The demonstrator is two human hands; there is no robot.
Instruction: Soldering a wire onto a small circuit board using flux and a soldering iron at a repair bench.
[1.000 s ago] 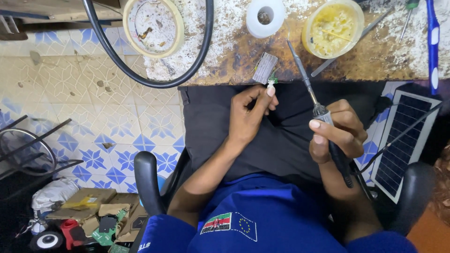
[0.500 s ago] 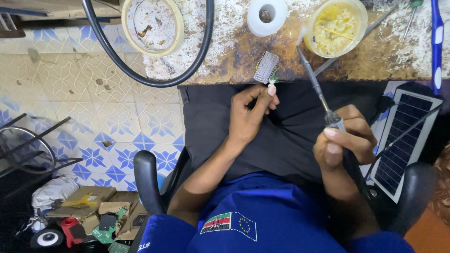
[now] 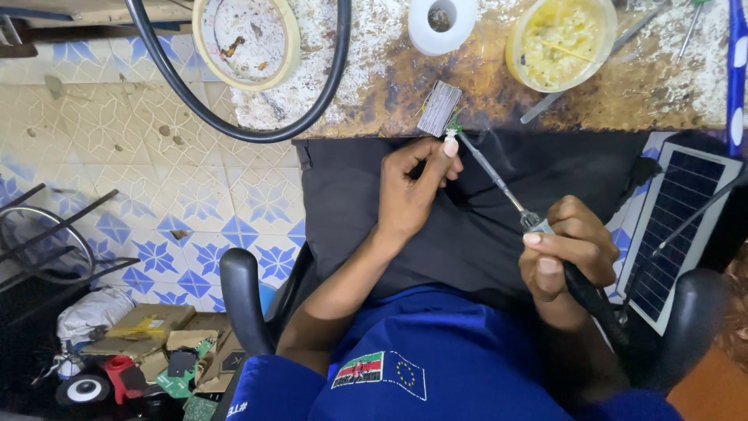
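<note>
Scorched, speckled workbench [image 3: 374,101] over patterned tiles; left hand [image 3: 411,187] pinches a small board [image 3: 439,108], right hand [image 3: 562,253] grips a soldering iron [image 3: 499,183].

Left hand [image 3: 413,191] holds small ribbed grey metal block [image 3: 439,108] at worn wooden bench [image 3: 467,86] edge, thin metal-tipped soldering iron [image 3: 499,183] in right hand [image 3: 565,257] touching its right side; round yellow-rimmed tub [image 3: 559,35] behind, flat dark solar panel [image 3: 674,226] right.
</note>
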